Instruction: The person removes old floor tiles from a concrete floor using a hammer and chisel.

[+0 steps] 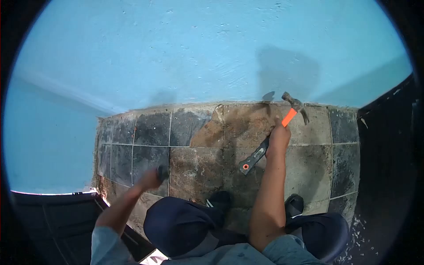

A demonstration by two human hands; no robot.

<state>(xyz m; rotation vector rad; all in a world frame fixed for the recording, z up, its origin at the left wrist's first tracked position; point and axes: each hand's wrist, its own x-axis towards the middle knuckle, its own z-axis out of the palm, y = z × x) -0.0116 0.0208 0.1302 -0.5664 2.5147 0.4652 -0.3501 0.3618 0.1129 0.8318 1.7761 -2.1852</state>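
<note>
My right hand (278, 140) is closed round the orange and black handle of a claw hammer (289, 118). Its metal head points up and away, over the floor near the wall, and the grip end sticks out below the hand to the left. On the left, my left hand (151, 179) is closed over the dark tiles, around a small dark object (162, 172) that I cannot make out. Beneath both hands lies the tiled floor (196, 170), with several tiles gone and brown, rough base showing.
A light blue wall (198, 57) rises at the far edge of the floor. Dark panels stand at the right (388, 168) and lower left (44, 221). My knees and two dark shoes (221, 200) (294, 205) are at the near side.
</note>
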